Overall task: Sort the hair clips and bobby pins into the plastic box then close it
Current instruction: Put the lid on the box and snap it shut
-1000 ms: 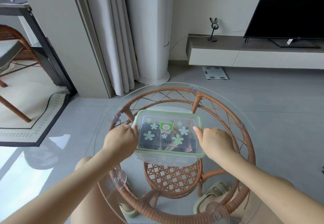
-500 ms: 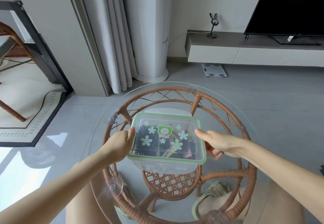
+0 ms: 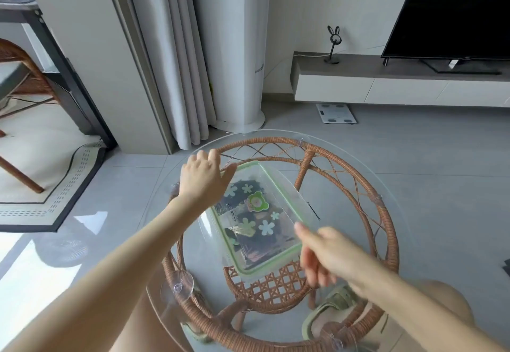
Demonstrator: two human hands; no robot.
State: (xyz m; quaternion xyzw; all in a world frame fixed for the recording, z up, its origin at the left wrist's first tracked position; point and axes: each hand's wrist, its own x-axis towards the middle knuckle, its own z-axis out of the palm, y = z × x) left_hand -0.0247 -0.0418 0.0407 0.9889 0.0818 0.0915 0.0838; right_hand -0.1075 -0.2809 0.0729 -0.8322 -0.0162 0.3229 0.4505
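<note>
The plastic box [image 3: 279,189] is a clear, shallow rectangle with a pale green rim. Its see-through lid [image 3: 276,205] sits on top, dotted with pale flower stickers and one green bear sticker [image 3: 256,202]. Dark clips and pins [image 3: 249,185] show through the lid as a jumbled mass; single pieces cannot be told apart.

The box lies on the round glass surface [image 3: 345,213], set at a slant so that one short end points far-left and the other near-right. The surface rests on a rattan frame [image 3: 386,241], which shows through the glass. One thin black bobby pin [image 3: 313,211] lies on the glass outside the box, just beside its right long side.

The left grip [image 3: 202,178] is at the far-left corner of the box, fingers spread and fairly straight. Its thumb reaches to the green rim there and seems to touch it — it holds nothing.

The right grip [image 3: 327,252] is at the near-right corner and is smeared by blur. Its fingers hang loose and apart, closed round nothing, and one fingertip is at the lid's edge. Whether it touches cannot be told.
</note>
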